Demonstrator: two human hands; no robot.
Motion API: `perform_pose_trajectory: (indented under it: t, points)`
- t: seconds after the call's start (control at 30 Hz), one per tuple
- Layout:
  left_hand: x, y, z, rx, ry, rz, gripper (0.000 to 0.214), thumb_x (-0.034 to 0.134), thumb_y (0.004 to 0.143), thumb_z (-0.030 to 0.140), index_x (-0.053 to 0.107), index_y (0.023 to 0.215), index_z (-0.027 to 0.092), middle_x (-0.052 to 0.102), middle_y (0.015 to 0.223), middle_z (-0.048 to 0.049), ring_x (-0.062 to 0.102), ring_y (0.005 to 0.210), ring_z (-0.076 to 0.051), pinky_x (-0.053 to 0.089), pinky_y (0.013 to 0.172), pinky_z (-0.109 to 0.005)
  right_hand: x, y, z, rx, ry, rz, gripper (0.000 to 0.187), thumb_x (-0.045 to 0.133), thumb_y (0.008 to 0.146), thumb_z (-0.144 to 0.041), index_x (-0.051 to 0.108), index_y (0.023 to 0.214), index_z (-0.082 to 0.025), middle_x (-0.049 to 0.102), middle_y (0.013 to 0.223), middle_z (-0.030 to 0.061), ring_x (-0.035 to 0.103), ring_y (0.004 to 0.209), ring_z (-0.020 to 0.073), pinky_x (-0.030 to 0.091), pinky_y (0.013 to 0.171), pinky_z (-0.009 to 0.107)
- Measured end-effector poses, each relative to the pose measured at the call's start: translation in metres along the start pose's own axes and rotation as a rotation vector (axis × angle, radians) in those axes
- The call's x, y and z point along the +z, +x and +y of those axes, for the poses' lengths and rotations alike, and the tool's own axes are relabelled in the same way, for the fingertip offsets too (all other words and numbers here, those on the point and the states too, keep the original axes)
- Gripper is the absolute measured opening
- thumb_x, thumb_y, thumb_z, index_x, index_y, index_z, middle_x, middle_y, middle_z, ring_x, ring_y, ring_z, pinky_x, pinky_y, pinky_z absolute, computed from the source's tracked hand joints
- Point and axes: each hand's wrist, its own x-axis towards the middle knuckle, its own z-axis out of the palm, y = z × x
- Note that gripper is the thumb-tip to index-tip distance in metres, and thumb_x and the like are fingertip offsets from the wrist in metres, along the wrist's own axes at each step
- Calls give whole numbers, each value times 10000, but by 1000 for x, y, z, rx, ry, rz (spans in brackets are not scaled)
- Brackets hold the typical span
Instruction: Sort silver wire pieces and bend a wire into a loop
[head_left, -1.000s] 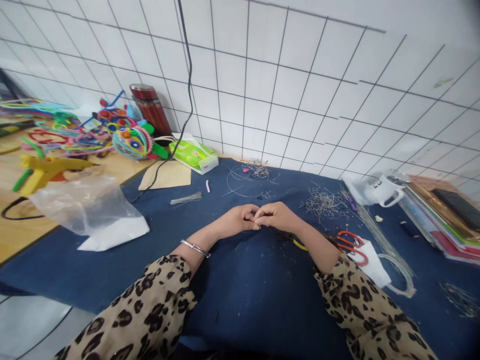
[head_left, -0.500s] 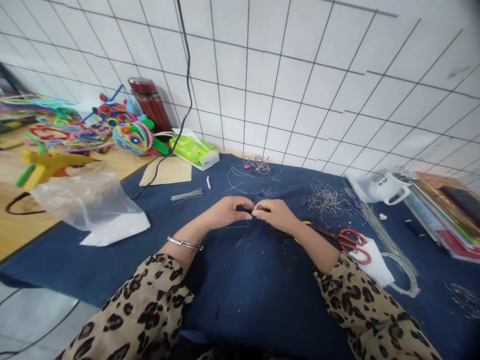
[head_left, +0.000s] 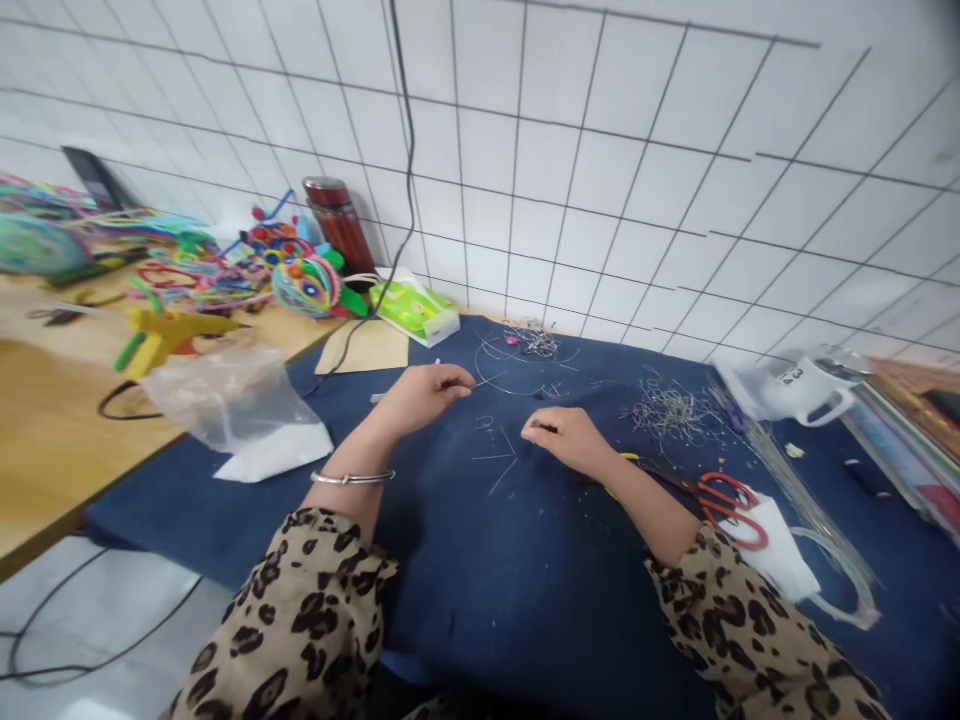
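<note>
My left hand [head_left: 429, 398] is closed in a pinch, and a thin wire [head_left: 492, 380] sticks out to the right from its fingertips. To its right and a little nearer to me, my right hand [head_left: 564, 436] has its fingers pressed together; what they hold, if anything, is too small to make out. Between the two hands several short wire pieces [head_left: 495, 457] lie on the dark blue cloth [head_left: 517, 590]. A curved wire and a small pile of bent wires [head_left: 541, 344] with a pink piece [head_left: 511, 341] lie farther back. A tangled wire heap [head_left: 667, 412] is right of my right hand.
Orange-handled scissors [head_left: 731, 508] lie by my right forearm, near long straight wires [head_left: 795, 490] and a white mug [head_left: 814, 390]. On the left are a plastic bag [head_left: 232, 400], a yellow glue gun [head_left: 161, 340], a green tissue pack [head_left: 416, 308], and a red thermos [head_left: 339, 228].
My hands, together before, have moved apart; the left went back and left. A wire now shows at the left fingertips. The whole view has shifted.
</note>
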Motion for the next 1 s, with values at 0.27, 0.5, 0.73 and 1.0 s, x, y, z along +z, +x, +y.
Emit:
perform_pose_trajectory:
  t: [0.27,0.5,0.73,1.0]
  points:
    - [-41,-14,-49,-306,363,188,198,520,761,283,665,863,195,673,842,-31,585,777,-162,411,672,-237,-3,3,7,-2,-26,-36,176,526,811,-280,660,724,-206,666,818,12,594,764,148,406,706,247]
    - [-23,-12,-74,-440,489,62,171,641,662,319,690,799,230,679,852,-41,594,757,-180,406,641,-242,-3,2,3,36,-6,-56,171,514,812,-289,640,733,-206,660,777,-13,588,730,136,390,671,234]
    - [-13,-11,-77,-500,578,2,185,595,711,366,682,813,238,683,868,-60,611,775,-199,417,653,-255,-4,1,3,49,-17,-64,182,508,811,-307,639,738,-203,657,756,-14,580,701,134,383,642,232]
    - [-9,-10,-75,-430,645,2,206,475,794,285,649,843,186,661,946,-114,603,892,-238,425,747,-308,-7,1,0,3,-47,-54,197,507,809,-298,661,727,-206,679,812,2,597,753,144,398,684,239]
